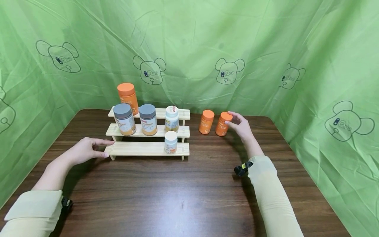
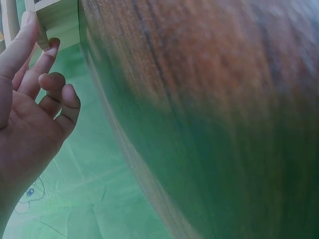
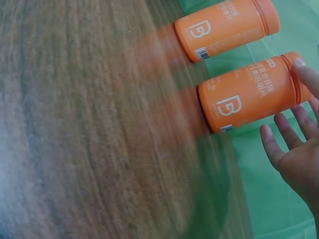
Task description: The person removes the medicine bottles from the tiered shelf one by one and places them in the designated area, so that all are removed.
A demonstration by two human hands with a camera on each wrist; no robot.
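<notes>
My right hand [image 1: 240, 126] grips an orange bottle [image 1: 222, 125] by its lid, thumb on the near side and forefinger at the far side. In the right wrist view the thumb lies against the lid of that bottle [image 3: 251, 93], and the other fingers spread below. Just left of it stands a second orange bottle [image 1: 206, 123]. At the left end of a three-step wooden rack [image 1: 139, 148], my left hand [image 1: 84, 150] holds the lowest step between thumb and forefinger. The left wrist view shows its fingertips at the rack's end [image 2: 60, 22].
A large orange bottle [image 1: 128, 95] stands on the top step. Two grey-lidded jars [image 1: 124, 121] and a white-lidded bottle [image 1: 172, 120] are on the middle one, a small white bottle [image 1: 170, 144] on the lowest. Green cloth [image 1: 189, 39] hangs round the brown table [image 1: 183, 197].
</notes>
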